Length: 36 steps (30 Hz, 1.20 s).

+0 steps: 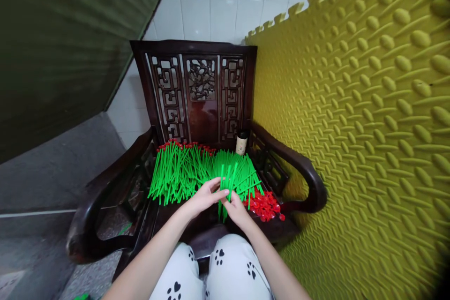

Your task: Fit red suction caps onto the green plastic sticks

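My left hand [210, 193] is closed around several thin green plastic sticks [224, 208], its thumb lying across them. From below, my right hand [236, 207] grips the same sticks, which stand roughly upright between both hands. Right behind my hands lies a loose pile of green sticks [242, 164] on the chair seat. Left of it, a larger heap of green sticks [176, 173] has red pieces [172, 144] at its far ends. Beside my right hand, small red plastic pieces [265, 206] lie in a pile.
A dark carved wooden chair [204, 119] holds everything, with curved armrests on both sides. A cream cup with a black lid [241, 143] stands at the back right of the seat. A yellow foam mat [351, 103] rises along the right; dark green fabric [70, 33] hangs at left.
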Available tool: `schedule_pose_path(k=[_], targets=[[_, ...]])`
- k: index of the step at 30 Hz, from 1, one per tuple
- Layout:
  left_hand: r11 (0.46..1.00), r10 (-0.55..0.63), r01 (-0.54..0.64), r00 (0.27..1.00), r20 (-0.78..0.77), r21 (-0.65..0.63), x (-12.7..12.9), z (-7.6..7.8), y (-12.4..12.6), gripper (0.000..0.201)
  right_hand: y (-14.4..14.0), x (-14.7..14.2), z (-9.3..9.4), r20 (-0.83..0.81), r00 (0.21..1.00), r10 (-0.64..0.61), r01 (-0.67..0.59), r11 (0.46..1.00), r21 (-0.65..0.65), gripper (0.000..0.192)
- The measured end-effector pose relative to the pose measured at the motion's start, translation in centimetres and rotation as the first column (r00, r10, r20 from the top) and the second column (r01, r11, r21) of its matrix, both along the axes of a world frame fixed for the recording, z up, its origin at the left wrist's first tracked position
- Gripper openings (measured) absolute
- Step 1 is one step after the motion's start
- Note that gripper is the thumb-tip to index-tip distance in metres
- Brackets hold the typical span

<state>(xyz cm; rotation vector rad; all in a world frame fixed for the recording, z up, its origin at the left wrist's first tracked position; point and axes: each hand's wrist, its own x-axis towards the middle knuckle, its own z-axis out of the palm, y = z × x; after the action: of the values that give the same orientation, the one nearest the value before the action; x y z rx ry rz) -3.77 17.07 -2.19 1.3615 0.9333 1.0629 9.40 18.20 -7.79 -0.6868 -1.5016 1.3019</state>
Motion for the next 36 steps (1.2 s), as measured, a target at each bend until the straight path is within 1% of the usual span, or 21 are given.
schedule_pose_path(k=[5, 9, 11, 13, 15, 17, 19, 21, 23, 24, 25, 26, 27, 28, 29, 31, 32, 33, 34, 35, 36], targets=[[0.998, -0.050, 0.047, 0.995, -0.081, -0.038, -0.1, -1.7, 0.2, 0.045, 0.6, 0.0, -2.3, 0.061, 0.996, 0.072, -0.072, 0.997, -0.009, 0.029], [0.996, -0.079, 0.074, 0.985, -0.153, -0.042, -0.1, -2.8, 0.2, 0.042, 0.6, 0.3, -4.0, 0.104, 0.988, 0.118, -0.114, 0.993, -0.038, 0.030], [0.997, -0.077, 0.070, 0.977, -0.197, -0.041, -0.1, -2.9, 0.0, 0.040, 0.3, 0.5, -4.2, 0.116, 0.982, 0.149, -0.143, 0.988, -0.060, 0.031], [0.997, -0.069, 0.061, 0.970, -0.234, -0.042, -0.1, -2.5, -0.1, 0.041, 0.1, 0.6, -3.6, 0.124, 0.973, 0.194, -0.185, 0.980, -0.080, 0.034], [0.997, -0.076, 0.066, 0.964, -0.255, -0.048, -0.1, -1.4, -0.4, 0.047, -0.2, 0.8, -2.3, 0.129, 0.958, 0.256, -0.246, 0.965, -0.090, 0.036], [0.994, -0.103, 0.089, 0.958, -0.266, -0.064, -0.2, 0.3, -0.8, 0.052, -0.4, 0.9, -0.5, 0.132, 0.934, 0.333, -0.323, 0.942, -0.088, 0.036], [0.989, -0.136, 0.116, 0.952, -0.274, -0.086, -0.1, 2.4, -1.4, 0.053, -0.8, 1.0, 1.5, 0.134, 0.898, 0.420, -0.413, 0.907, -0.078, 0.037], [0.983, -0.165, 0.135, 0.945, -0.284, -0.122, 0.1, 4.7, -2.2, 0.053, -1.2, 0.9, 3.0, 0.131, 0.859, 0.495, -0.491, 0.869, -0.068, 0.040], [0.969, -0.213, 0.160, 0.925, -0.315, -0.187, 0.5, 7.0, -3.1, 0.053, -1.8, 0.8, 3.8, 0.124, 0.837, 0.533, -0.529, 0.846, -0.062, 0.043], [0.965, -0.234, 0.175, 0.909, -0.344, -0.195, 0.8, 8.0, -3.5, 0.051, -2.1, 0.6, 3.9, 0.120, 0.841, 0.527, -0.523, 0.850, -0.062, 0.043], [0.962, -0.262, 0.205, 0.886, -0.383, -0.182, 1.0, 8.9, -3.8, 0.048, -2.4, 0.5, 4.0, 0.116, 0.856, 0.503, -0.500, 0.864, -0.061, 0.041], [0.964, -0.264, 0.234, 0.863, -0.430, -0.124, 1.3, 9.7, -4.1, 0.044, -2.7, 0.4, 4.0, 0.112, 0.877, 0.467, -0.463, 0.884, -0.059, 0.038], [0.965, -0.246, 0.259, 0.845, -0.475, -0.038, 1.6, 10.2, -4.4, 0.040, -2.9, 0.2, 3.9, 0.108, 0.899, 0.424, -0.420, 0.906, -0.055, 0.034], [0.962, -0.200, 0.267, 0.833, -0.516, 0.059, 1.8, 10.6, -4.5, 0.036, -3.2, 0.1, 3.9, 0.101, 0.920, 0.379, -0.376, 0.925, -0.049, 0.032], [0.954, -0.123, 0.251, 0.826, -0.550, 0.163, 2.0, 10.7, -4.6, 0.033, -3.3, 0.2, 3.9, 0.090, 0.936, 0.341, -0.339, 0.940, -0.042, 0.035], [0.933, 0.060, 0.161, 0.813, -0.580, 0.322, 2.3, 10.2, -4.4, 0.026, -3.4, 0.6, 3.7, 0.069, 0.965, 0.254, -0.254, 0.967, -0.006, 0.046], [0.925, 0.142, 0.100, 0.805, -0.576, 0.367, 2.3, 9.7, -4.2, 0.023, -3.4, 1.2, 3.5, 0.084, 0.982, 0.169, -0.172, 0.985, 0.019, 0.048], [0.920, 0.190, 0.054, 0.804, -0.563, 0.387, 2.3, 9.0, -4.0, 0.021, -3.2, 2.1, 3.1, 0.121, 0.992, 0.047, -0.052, 0.998, 0.042, 0.045], [0.924, 0.202, 0.023, 0.817, -0.540, 0.381, 2.3, 8.3, -3.7, 0.020, -3.0, 3.2, 2.5, 0.168, 0.981, -0.101, 0.092, 0.994, 0.064, 0.036], [0.936, 0.186, 0.008, 0.838, -0.512, 0.352, 2.3, 7.5, -3.5, 0.021, -2.7, 4.6, 1.8, 0.231, 0.935, -0.270, 0.257, 0.962, 0.088, 0.027], [0.951, 0.156, 0.003, 0.859, -0.487, 0.310, 2.4, 6.6, -3.2, 0.023, -2.5, 6.2, 0.8, 0.278, 0.869, -0.409, 0.400, 0.912, 0.093, 0.021]])
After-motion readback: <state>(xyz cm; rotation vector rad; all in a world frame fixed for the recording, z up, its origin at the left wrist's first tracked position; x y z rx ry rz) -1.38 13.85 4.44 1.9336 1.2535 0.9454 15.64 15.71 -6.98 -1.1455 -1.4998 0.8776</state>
